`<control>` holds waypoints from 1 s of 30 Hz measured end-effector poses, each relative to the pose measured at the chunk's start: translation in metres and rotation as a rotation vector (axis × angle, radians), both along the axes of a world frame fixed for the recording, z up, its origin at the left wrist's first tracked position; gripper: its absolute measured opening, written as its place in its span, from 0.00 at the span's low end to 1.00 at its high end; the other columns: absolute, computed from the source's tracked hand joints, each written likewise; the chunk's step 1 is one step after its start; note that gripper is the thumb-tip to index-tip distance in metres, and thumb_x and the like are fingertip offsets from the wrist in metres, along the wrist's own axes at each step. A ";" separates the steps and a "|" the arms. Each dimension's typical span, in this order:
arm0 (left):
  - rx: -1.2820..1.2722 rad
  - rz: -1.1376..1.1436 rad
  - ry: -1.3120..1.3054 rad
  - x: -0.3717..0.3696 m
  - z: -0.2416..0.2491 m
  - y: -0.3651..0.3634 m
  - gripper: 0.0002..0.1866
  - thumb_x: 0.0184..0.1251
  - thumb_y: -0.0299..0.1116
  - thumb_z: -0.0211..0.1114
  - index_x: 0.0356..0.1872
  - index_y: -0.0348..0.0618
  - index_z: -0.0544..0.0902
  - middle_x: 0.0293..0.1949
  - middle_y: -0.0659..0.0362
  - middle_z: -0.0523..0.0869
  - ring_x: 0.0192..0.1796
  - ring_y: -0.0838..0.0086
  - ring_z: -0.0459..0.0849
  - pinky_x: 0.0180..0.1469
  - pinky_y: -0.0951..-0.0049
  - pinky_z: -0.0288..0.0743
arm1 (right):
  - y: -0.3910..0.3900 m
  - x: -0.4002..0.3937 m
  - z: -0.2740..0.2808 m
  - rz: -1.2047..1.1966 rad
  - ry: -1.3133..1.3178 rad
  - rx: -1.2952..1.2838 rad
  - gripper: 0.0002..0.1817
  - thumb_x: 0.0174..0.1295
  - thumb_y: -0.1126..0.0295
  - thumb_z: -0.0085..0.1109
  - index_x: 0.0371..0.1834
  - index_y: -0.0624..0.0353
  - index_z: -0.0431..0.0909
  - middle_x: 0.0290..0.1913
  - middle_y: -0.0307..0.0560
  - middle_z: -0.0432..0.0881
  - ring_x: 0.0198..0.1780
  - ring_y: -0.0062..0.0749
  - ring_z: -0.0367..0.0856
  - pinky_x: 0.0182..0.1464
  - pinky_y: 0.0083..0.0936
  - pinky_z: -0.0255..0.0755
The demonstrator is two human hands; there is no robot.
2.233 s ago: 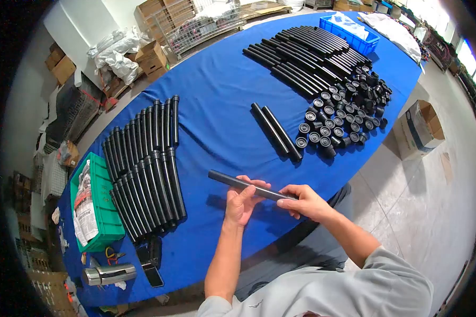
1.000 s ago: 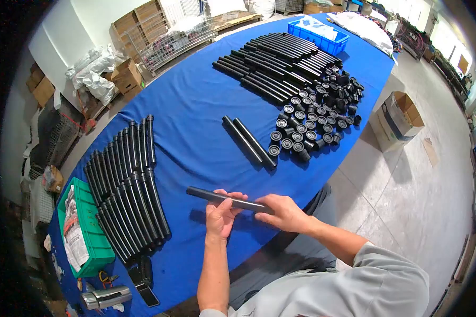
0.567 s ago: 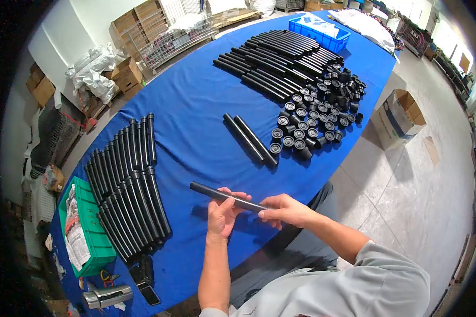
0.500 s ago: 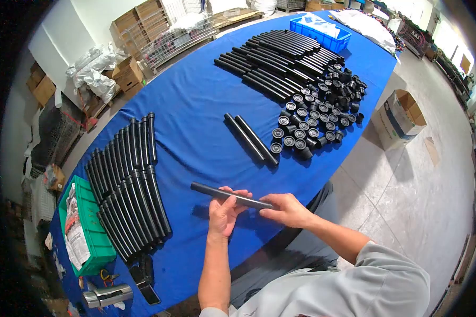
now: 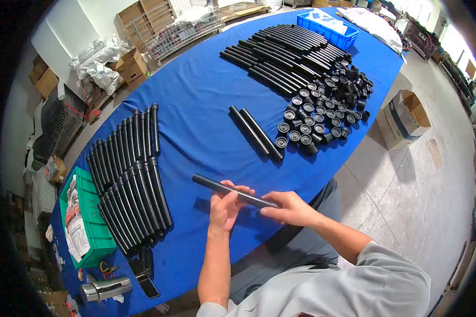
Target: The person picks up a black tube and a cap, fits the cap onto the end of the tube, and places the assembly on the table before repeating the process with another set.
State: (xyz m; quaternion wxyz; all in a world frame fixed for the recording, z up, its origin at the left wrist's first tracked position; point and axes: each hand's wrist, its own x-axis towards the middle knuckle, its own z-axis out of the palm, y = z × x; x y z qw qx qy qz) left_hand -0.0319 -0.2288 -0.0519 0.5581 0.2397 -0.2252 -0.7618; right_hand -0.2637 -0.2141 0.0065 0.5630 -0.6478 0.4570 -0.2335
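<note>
A black tube (image 5: 211,184) is held in both hands above the front of the blue-covered table. My left hand (image 5: 226,208) is wrapped round its middle from below, thumb on top. At the tube's right end, my right hand (image 5: 291,209) closes on it with thumb and fingers; that end is partly hidden by the fingers. Beyond my hands, two loose black tubes (image 5: 256,133) lie side by side on the cloth. Round black caps (image 5: 307,128) are heaped to their right. On the left, two rows of tubes with wider ends (image 5: 137,195) lie closely together.
More black tubes (image 5: 275,58) are stacked at the back beside a blue crate (image 5: 328,34). A green crate (image 5: 98,232) with newspaper stands at the left edge, near a phone (image 5: 147,285) and a metal cylinder (image 5: 107,288). A cardboard box (image 5: 402,121) sits on the floor.
The camera view has shifted slightly. Both hands keep hold of the tube, which is tilted a little more, its right end lower.
</note>
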 end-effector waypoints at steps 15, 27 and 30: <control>0.022 0.038 0.014 -0.002 0.000 0.000 0.12 0.71 0.26 0.66 0.51 0.45 0.76 0.51 0.41 0.87 0.57 0.46 0.86 0.58 0.47 0.85 | -0.005 -0.002 0.000 -0.008 0.029 0.032 0.31 0.64 0.57 0.72 0.63 0.68 0.77 0.36 0.51 0.84 0.35 0.36 0.83 0.41 0.36 0.79; -0.009 0.064 0.108 0.006 -0.010 -0.004 0.05 0.72 0.28 0.64 0.45 0.46 0.79 0.51 0.42 0.88 0.58 0.44 0.86 0.62 0.43 0.81 | 0.021 -0.075 0.186 0.702 -0.519 -1.130 0.19 0.62 0.61 0.67 0.46 0.68 0.83 0.46 0.50 0.84 0.44 0.34 0.83 0.44 0.27 0.77; -0.040 0.026 0.142 0.011 -0.014 -0.006 0.06 0.71 0.28 0.64 0.46 0.45 0.80 0.50 0.39 0.88 0.58 0.43 0.86 0.60 0.44 0.83 | 0.025 -0.061 0.188 0.773 -0.519 -1.180 0.19 0.62 0.61 0.66 0.47 0.68 0.83 0.47 0.51 0.83 0.44 0.34 0.83 0.44 0.27 0.78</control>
